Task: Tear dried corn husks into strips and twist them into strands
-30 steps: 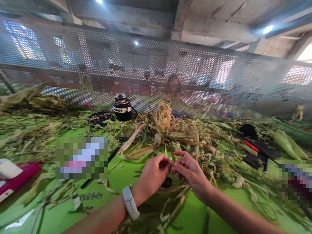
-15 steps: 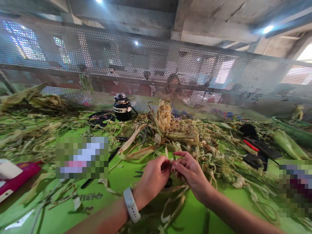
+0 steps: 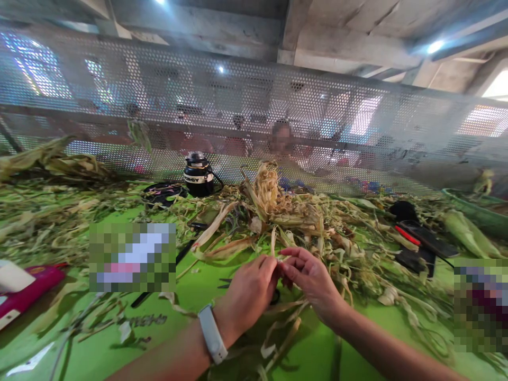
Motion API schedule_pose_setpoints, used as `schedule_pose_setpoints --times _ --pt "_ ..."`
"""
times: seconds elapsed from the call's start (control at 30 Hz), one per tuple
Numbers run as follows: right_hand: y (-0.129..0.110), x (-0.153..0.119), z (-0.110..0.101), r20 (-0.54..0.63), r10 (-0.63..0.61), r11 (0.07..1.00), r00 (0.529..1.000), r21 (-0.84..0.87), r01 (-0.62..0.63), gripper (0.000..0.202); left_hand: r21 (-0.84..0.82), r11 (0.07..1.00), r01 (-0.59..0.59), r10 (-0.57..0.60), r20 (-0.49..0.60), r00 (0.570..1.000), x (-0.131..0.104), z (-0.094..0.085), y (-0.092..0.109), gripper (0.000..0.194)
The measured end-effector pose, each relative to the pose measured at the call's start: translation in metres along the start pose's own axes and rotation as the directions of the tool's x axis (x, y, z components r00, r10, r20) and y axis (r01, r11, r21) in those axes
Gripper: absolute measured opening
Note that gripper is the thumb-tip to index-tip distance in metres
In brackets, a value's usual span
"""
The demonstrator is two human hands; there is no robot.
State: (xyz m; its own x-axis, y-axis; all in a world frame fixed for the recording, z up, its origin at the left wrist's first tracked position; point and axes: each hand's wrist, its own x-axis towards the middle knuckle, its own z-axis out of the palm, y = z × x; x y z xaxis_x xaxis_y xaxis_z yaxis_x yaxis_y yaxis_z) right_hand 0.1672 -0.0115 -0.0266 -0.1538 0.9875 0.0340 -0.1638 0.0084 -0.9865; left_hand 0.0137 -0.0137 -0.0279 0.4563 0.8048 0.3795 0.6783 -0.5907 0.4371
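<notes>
A: Where is the strip, and what are the hands doing with it?

B: The husk strip stands up just beyond the left hand; that hand's fingers are curled and seem to pinch its lower end; the right hand comes in from the other side, fingers bent, thumb tip almost meeting the left fingertips; whether it grips the strip too, I cannot tell.

A: So which step would you call this?

B: Close fingertip work at the strip's base, I'd judge; both hands are turned inwards on one small spot, and the spot itself is hidden.

A: And what does the next move call for?

B: A light, steady pinch from the left, I think, so the right could work freely; the husk looks thin and dry, and a hard tug might split it.

A: Anything in the way?

B: The scissors lie below the left hand, partly covered by it; the husk pile spreads just beyond both hands; loose ends there might snag the strip.
</notes>
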Motion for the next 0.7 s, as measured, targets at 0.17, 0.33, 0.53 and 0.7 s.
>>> schedule_pose_setpoints --times 0.17,0.33,0.53,0.7 --pt "-0.007 -0.003 0.001 0.043 0.067 0.994 0.997 0.085 -0.071 0.034 0.157 0.981 -0.115 0.113 0.024 0.993 -0.001 -0.003 -0.001 0.016" --pt "-0.008 -0.003 0.001 0.014 0.051 0.999 0.999 0.009 -0.051 0.029 0.161 0.973 -0.168 0.154 0.096 0.983 0.000 -0.007 0.002 0.021" --pt "-0.012 0.001 -0.007 -0.063 -0.089 0.976 0.994 -0.206 0.075 0.024 -0.310 0.950 -0.025 0.053 0.080 0.995 0.010 -0.007 -0.001 0.015" --pt "-0.020 0.001 -0.009 -0.061 -0.144 0.939 0.988 -0.325 0.116 0.023 -0.489 0.871 0.046 0.023 0.134 0.991 0.016 -0.011 -0.005 0.020"
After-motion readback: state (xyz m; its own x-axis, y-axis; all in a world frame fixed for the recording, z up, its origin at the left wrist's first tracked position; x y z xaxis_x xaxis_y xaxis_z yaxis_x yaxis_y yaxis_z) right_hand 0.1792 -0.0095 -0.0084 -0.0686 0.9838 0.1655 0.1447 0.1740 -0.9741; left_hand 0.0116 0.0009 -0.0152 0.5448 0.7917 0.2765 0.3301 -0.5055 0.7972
